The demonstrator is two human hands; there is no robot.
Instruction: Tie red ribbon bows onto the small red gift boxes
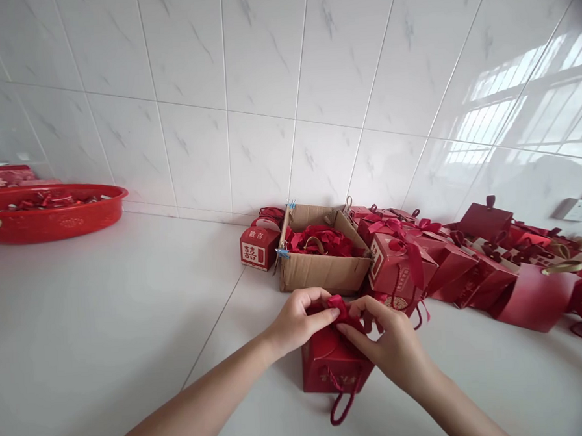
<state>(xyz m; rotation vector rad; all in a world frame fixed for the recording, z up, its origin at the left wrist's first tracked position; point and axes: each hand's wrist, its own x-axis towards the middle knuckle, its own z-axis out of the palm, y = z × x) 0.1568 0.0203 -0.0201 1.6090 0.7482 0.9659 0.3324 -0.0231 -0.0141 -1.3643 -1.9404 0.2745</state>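
A dark red gift box (330, 365) stands upright on the white countertop in front of me, a twisted cord handle (347, 404) hanging down its near side. At its top, my left hand (299, 320) pinches a red ribbon (336, 302) between thumb and fingers. My right hand (392, 335) is at the other side of the same ribbon, its fingers curled and closed over the box top. The fingers hide part of the ribbon. Just behind the box sits a cardboard carton (323, 275) filled with red ribbons (326, 239).
Left of the carton is a small red box (260, 245) with white lettering panels. Many red gift boxes (469, 267) crowd the counter to the right. A red plastic basin (61, 220) holding small wrapped pieces stands at far left. Behind everything rises a tiled wall (263, 154).
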